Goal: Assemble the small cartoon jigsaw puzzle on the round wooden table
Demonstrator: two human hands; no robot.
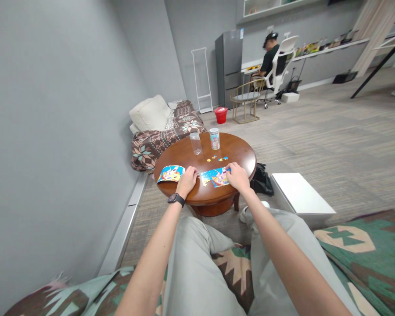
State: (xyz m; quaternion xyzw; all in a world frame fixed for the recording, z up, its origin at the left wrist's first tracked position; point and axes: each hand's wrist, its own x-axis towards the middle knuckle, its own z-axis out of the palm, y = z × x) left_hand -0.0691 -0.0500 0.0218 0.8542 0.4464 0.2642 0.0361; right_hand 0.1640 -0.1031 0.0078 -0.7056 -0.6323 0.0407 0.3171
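My left hand (187, 181) rests on the near part of a round wooden table (181, 154), its fingertips beside a colourful printed picture card (170, 174). A black watch (176, 199) sits on that wrist. My right hand (237, 177) lies at the right edge of a partly joined blue jigsaw puzzle (214, 177), with its fingertips touching the pieces. Whether those fingers pinch a piece is hidden. Several loose puzzle pieces (217, 158) lie farther back, near a clear plastic jar (195, 143) and a printed canister (214, 138).
A patterned blanket (164, 140) and cream cushion (150, 114) lie behind the table, against a grey wall (62, 131). A black bag (261, 180) and white box (299, 197) sit on the floor to the right. A seated person (270, 59) works at a far desk.
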